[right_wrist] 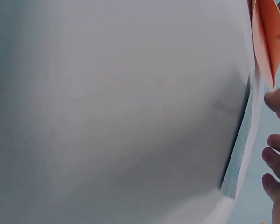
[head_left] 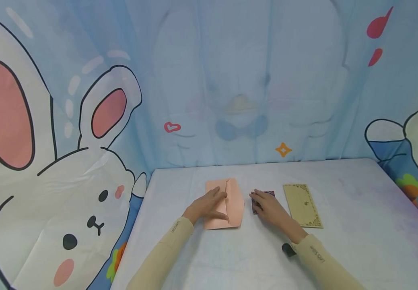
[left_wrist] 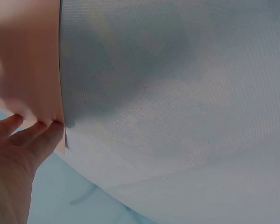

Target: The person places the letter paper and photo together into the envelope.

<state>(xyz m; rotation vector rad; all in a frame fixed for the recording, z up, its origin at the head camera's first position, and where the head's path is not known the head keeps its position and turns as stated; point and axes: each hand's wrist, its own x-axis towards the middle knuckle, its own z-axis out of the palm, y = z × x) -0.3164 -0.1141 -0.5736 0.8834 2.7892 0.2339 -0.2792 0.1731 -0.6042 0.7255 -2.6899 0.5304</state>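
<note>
A pink envelope (head_left: 235, 201) lies flat on the white table (head_left: 339, 209) with its flap side up. My left hand (head_left: 217, 201) rests on it with straight fingers pressing it down; in the left wrist view the fingertips (left_wrist: 32, 133) touch the pink envelope (left_wrist: 28, 60) at its edge. My right hand (head_left: 261, 201) lies just right of the envelope, its fingers resting on a small dark patterned card (head_left: 269, 194) that it mostly hides. In the right wrist view the fingers (right_wrist: 276, 154) show loosely bent beside the envelope's corner (right_wrist: 266, 37); the dark card is not visible there.
A tan card with a gold ornamental border (head_left: 302, 205) lies to the right of my right hand. A blue cartoon backdrop (head_left: 230, 80) hangs behind and around the table. The table's left edge (head_left: 136, 225) runs close to my left sleeve.
</note>
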